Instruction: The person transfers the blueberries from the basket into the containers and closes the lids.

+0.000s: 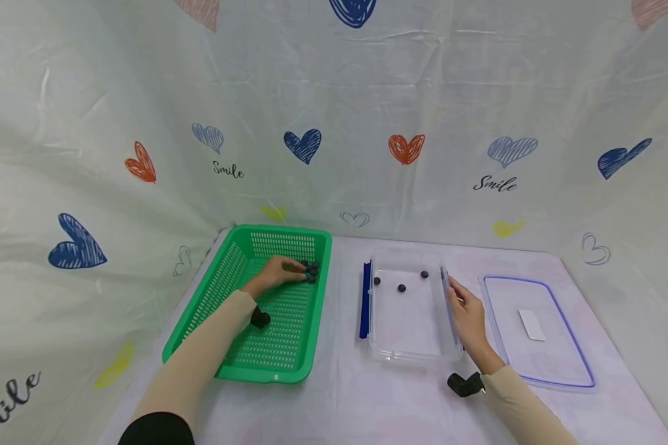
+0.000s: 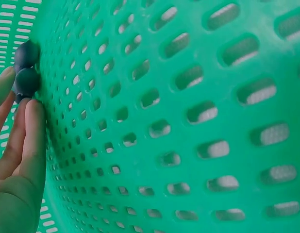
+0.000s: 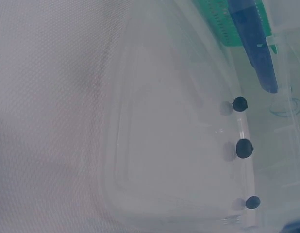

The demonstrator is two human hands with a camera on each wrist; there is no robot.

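My left hand (image 1: pixel 278 272) reaches into the green basket (image 1: pixel 306 364). Its extended fingertips touch a small cluster of blueberries (image 1: pixel 312 270) by the right wall. Close up in the left wrist view, the blueberries (image 2: pixel 26 80) rest against the wall with thumb and fingers (image 2: pixel 34 124) around them. To the right, my right hand (image 1: pixel 469 315) holds the right side of a clear plastic container (image 1: pixel 412 356) at its raised flap. Three blueberries (image 1: pixel 402 288) lie apart inside; the right wrist view shows these blueberries (image 3: pixel 244 148) too, but not the hand.
A clear lid (image 1: pixel 568 346) with a blue seal and a white label lies right of the container. The container's blue latch flap (image 1: pixel 365 303) hangs out on its left side. Behind the table (image 1: pixel 345 408) hangs a heart-patterned sheet (image 1: pixel 356 93).
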